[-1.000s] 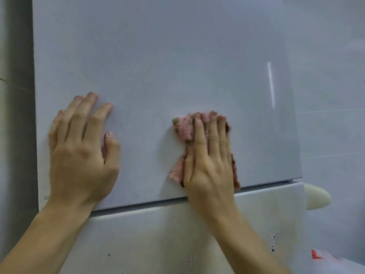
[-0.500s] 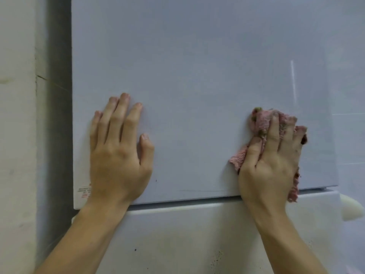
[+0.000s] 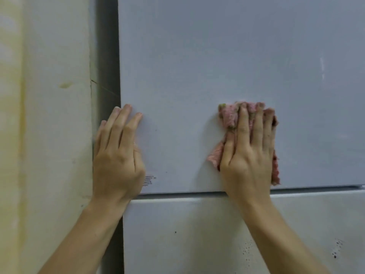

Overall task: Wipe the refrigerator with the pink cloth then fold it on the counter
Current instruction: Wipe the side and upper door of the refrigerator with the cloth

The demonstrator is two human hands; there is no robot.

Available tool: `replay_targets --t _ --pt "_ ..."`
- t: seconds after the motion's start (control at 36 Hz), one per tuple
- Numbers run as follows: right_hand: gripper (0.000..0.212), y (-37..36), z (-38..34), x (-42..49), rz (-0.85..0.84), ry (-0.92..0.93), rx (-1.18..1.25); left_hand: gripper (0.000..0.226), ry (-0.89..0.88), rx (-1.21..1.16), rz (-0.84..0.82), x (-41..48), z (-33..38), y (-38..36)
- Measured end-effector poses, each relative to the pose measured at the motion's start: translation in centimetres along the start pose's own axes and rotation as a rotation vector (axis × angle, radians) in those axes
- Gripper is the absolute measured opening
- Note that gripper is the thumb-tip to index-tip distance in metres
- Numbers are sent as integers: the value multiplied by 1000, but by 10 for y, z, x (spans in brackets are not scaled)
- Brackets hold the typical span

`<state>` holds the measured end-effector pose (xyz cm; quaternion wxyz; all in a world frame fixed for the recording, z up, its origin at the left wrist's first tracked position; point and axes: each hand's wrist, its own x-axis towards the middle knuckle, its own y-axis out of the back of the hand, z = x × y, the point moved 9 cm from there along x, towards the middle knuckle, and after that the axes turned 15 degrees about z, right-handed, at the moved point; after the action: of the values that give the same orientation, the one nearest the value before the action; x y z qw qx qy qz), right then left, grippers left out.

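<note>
Head view shows the right hand point(image 3: 248, 155) pressing the bunched pink cloth point(image 3: 230, 117) against the refrigerator's upper door point(image 3: 197, 66), just above the door seam point(image 3: 177, 193), while the left hand point(image 3: 118, 153) braces flat above the same seam, fingers straight and close together. Wiping well probably calls for even palm pressure and overlapping strokes (dark specks point(image 3: 245, 252) below the seam look unwiped). The cloth lies under the right fingers point(image 3: 244, 125), straight and slightly spread, peeking out past the fingertips and thumb side.
</note>
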<state>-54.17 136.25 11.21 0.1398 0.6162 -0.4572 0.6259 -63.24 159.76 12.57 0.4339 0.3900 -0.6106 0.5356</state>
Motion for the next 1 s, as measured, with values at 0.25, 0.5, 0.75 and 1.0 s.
replay_targets --t 0.25,0.5,0.75,1.0 --pt "56 -20 -74 -26 28 17 21 56 7 85 14 -5 -53 19" --pt "70 -34 -179 -105 -231 311 224 58 -1 71 -45 -15 -79 16" --pt "57 -36 -100 -22 -27 13 62 58 65 13 11 -18 -83 16" --pt "68 -46 -183 -87 -234 324 297 57 59 -47 6 -19 -88 15"
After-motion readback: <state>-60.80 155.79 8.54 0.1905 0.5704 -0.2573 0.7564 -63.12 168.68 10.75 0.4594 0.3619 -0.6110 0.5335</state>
